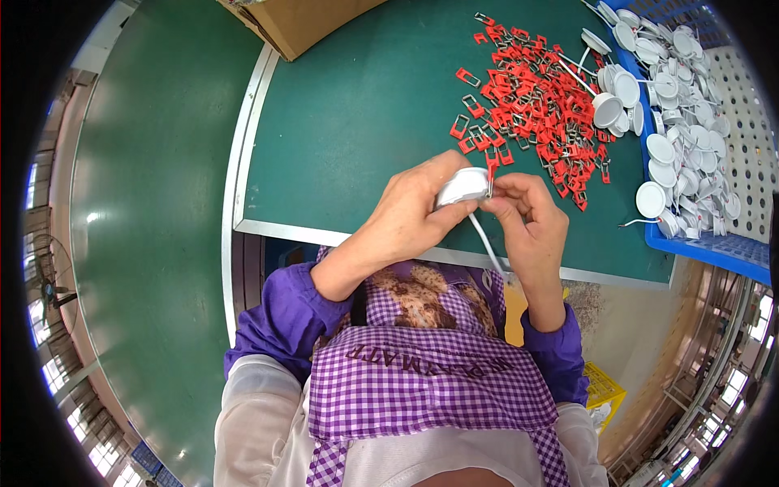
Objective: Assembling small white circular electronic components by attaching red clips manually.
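Observation:
My left hand [418, 203] is closed around a white round disc-shaped part [462, 187], held tilted over the table's front edge. A white cable [487, 243] hangs from the disc toward my apron. At the disc's right edge stands a small red clip with a metal loop [492, 162]. The thumb and fingers of my right hand [531, 223] pinch at the lower end of this clip, against the disc. Their fingertips partly hide the spot where clip and disc meet. Beyond my hands lies a pile of similar red clips [535, 97].
A blue crate [706, 256] at the right holds many white discs with cables; several more discs [625, 88] lie between it and the clips. A cardboard box [312, 24] stands at the back. The green table [324, 146] has a metal edge; another green surface [162, 203] is at left.

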### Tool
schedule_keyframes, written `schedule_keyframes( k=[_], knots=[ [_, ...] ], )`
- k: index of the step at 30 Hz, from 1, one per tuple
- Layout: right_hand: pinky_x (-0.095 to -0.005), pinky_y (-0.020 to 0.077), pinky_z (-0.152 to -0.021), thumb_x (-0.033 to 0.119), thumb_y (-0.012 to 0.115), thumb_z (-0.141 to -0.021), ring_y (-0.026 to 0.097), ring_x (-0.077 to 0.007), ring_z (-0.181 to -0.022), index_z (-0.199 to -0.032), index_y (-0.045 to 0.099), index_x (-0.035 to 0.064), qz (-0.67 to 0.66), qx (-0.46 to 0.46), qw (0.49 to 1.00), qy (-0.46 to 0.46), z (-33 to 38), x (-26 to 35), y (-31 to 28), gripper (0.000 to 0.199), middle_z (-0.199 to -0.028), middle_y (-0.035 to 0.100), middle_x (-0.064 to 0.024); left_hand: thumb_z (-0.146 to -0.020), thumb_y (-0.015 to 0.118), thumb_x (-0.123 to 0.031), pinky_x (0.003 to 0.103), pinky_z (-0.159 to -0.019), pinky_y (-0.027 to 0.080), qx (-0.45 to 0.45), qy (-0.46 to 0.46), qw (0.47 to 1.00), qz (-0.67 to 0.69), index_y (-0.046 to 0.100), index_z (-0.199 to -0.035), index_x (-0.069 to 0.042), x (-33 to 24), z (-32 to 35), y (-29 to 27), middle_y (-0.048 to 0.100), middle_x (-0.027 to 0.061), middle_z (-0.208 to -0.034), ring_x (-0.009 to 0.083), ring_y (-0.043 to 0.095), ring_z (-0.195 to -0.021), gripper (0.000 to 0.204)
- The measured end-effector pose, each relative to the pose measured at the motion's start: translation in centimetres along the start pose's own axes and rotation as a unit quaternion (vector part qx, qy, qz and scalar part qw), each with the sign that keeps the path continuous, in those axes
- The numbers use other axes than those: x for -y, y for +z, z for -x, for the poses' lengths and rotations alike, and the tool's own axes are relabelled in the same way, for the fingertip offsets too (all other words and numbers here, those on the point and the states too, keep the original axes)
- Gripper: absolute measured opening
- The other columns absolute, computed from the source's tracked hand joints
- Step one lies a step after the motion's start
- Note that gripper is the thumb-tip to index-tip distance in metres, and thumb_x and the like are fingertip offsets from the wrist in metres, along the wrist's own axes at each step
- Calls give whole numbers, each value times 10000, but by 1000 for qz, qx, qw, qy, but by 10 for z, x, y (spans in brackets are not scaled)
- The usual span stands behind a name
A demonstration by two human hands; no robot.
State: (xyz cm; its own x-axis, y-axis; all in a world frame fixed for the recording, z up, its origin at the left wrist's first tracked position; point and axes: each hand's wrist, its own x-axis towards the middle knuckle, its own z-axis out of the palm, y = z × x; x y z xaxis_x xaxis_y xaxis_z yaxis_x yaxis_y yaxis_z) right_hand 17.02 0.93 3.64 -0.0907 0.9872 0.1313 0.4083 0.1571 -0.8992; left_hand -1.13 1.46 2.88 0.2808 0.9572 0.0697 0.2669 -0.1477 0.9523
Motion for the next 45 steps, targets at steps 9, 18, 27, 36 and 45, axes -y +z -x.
schedule_keyframes(
  k=[9,18,27,36,45],
  knots=[
    [-246,519,-700,40,700,-824,620,-127,-864,-1162,608,-15,-142,157,974,82,9,-7,-10,354,-985,632,-81,-799,775,-110,249,-721,492,122,-89,976,158,603,-1025,-25,1,12,-4,635,16,-882,81,590,-825,297],
    [-241,532,-754,38,592,-923,564,-108,-887,-1242,559,-33,-196,152,968,38,11,2,-7,328,-964,533,-55,-781,801,-183,230,-640,494,13,-128,964,234,640,-972,0,-2,20,9,674,40,-814,77,615,-723,309],
    [-270,485,-725,81,647,-875,621,-163,-880,-1044,655,3,-3,-3,1000,25,-12,-27,-25,186,-926,630,-86,-828,731,-128,239,-626,511,-93,-122,971,185,641,-922,-4,-23,14,-1,681,51,-808,94,637,-705,179],
    [-398,469,-789,28,648,-808,556,-304,-936,-1005,644,18,293,25,951,-100,-35,-69,-29,197,-955,548,-132,-907,664,-297,282,-791,473,-118,-292,818,481,542,-1252,-79,23,4,-2,631,-4,-1099,113,593,-1007,426],
    [-406,473,-789,2,607,-819,573,-324,-916,-992,633,19,220,31,970,-101,-35,-56,-31,175,-974,578,-134,-826,712,-61,262,-729,483,-112,-303,803,501,392,-1333,-54,19,10,-4,632,31,-1053,121,617,-961,600]
  ],
)
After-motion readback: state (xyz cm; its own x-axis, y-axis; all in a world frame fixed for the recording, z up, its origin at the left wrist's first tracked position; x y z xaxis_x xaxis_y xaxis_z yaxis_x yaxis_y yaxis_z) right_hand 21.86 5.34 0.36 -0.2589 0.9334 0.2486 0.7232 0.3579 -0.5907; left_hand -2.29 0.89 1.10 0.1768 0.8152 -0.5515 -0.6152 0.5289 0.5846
